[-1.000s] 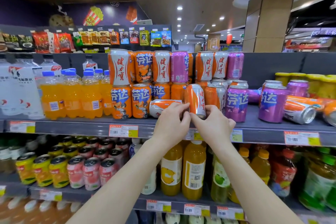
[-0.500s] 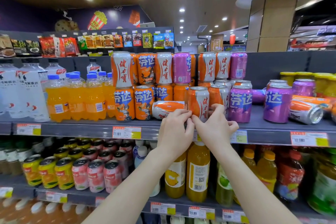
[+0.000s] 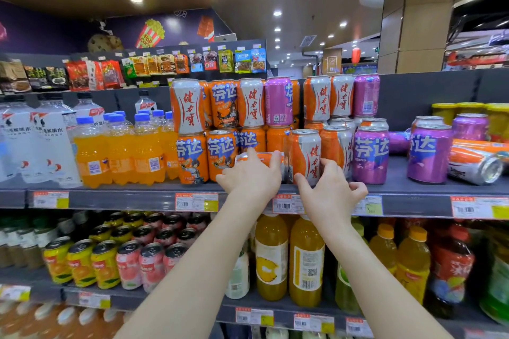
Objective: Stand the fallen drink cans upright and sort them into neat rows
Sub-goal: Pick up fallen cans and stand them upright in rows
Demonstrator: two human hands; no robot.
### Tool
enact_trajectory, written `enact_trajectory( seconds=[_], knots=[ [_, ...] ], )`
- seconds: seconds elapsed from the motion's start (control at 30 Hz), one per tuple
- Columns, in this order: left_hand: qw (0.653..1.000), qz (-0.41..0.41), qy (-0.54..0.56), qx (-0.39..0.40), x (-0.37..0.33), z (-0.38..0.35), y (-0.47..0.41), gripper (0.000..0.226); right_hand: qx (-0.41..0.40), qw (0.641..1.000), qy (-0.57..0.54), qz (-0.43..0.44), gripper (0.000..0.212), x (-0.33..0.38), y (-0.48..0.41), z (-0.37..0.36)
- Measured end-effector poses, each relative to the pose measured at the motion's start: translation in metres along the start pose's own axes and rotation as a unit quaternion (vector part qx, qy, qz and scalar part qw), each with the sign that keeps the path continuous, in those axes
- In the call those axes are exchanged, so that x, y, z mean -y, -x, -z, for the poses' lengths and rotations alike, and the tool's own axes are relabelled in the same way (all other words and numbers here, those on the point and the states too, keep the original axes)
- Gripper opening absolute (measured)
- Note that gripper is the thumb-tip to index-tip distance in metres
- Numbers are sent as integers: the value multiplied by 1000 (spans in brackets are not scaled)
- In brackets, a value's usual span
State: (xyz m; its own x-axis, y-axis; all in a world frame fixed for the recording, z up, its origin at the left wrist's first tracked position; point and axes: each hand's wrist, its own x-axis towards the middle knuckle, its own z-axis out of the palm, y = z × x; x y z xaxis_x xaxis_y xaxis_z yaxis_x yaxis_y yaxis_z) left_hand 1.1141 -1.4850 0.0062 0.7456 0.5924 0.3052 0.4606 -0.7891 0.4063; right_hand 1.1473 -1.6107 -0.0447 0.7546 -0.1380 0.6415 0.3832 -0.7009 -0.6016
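An orange-and-white can (image 3: 304, 155) stands upright at the front of the shelf (image 3: 132, 197). My right hand (image 3: 332, 191) pinches its lower part between thumb and forefinger. Just left of it a second orange-and-white can (image 3: 264, 158) lies on its side, mostly hidden by my left hand (image 3: 249, 177), whose fingers curl over it. Further right, another orange-and-white can (image 3: 476, 164) lies with its end toward me. A purple can (image 3: 398, 142) lies behind the upright purple cans (image 3: 370, 155).
Stacked orange and purple cans (image 3: 225, 103) fill the shelf behind my hands. Orange soda bottles (image 3: 121, 157) and water bottles (image 3: 41, 146) stand to the left. Yellow jars (image 3: 468, 110) sit at the far right. Juice bottles (image 3: 305, 259) and small cans (image 3: 104, 264) fill the shelf below.
The tilted orange-and-white can held by both hands now stands upright on the shelf. My left hand has moved left off it onto the lying can.
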Motion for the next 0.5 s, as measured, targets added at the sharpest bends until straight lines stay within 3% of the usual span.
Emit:
enact_trajectory(
  seconds=[0.3,0.5],
  knots=[
    [996,72,-43,20,-28,0,7,77,-4,1000,-9,3,49,-2,0,-2],
    [995,91,-29,-17,-32,-10,13,76,-5,1000,-14,3,46,-2,0,-2]
  ],
)
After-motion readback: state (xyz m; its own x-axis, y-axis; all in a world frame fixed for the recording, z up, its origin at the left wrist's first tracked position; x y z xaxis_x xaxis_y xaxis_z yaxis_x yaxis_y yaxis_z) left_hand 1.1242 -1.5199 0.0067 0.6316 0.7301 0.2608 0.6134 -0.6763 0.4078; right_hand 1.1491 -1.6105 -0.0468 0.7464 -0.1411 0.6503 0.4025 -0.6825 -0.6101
